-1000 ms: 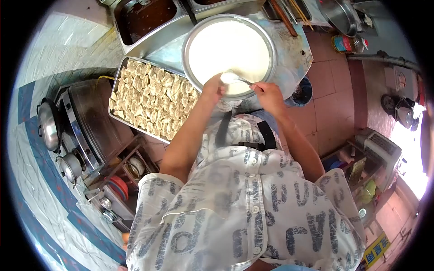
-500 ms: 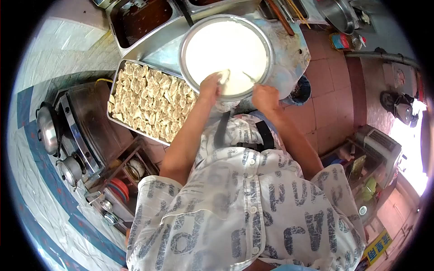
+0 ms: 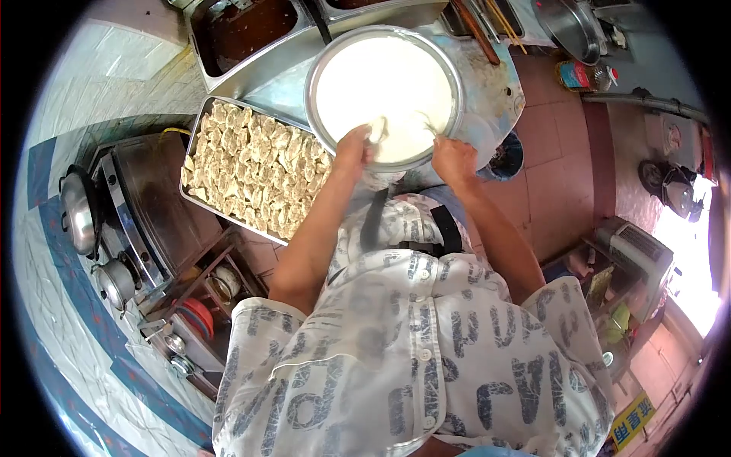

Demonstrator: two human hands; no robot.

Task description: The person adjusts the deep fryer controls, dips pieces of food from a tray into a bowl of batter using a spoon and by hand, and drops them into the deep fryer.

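Observation:
A wide metal basin [image 3: 311,114] full of a smooth white mixture [image 3: 381,84] sits in front of me. Over its near left edge, my left hand [image 3: 352,149] pinches a small pale dumpling-like piece [image 3: 377,129]. My right hand [image 3: 454,158] is closed on a spoon [image 3: 428,128] at the near right rim; the spoon's end is over the white mixture and looks coated with it. Its handle is mostly hidden in my fist. Left of the basin, a metal tray [image 3: 236,222] is covered with rows of pale, dumpling-like pieces [image 3: 255,167].
Rectangular metal pans [image 3: 244,38] with reddish-brown liquid stand behind the tray. Long utensils [image 3: 476,30] lie at the back right. An oil bottle [image 3: 582,76] is farther right, and a dark bin [image 3: 506,154] stands below the counter. A stove [image 3: 156,202] and pots [image 3: 114,286] are at left.
My right hand has shifted slightly right and the spoon's end has risen, now showing white mixture on it. My left hand stays nearly in place with the pale piece.

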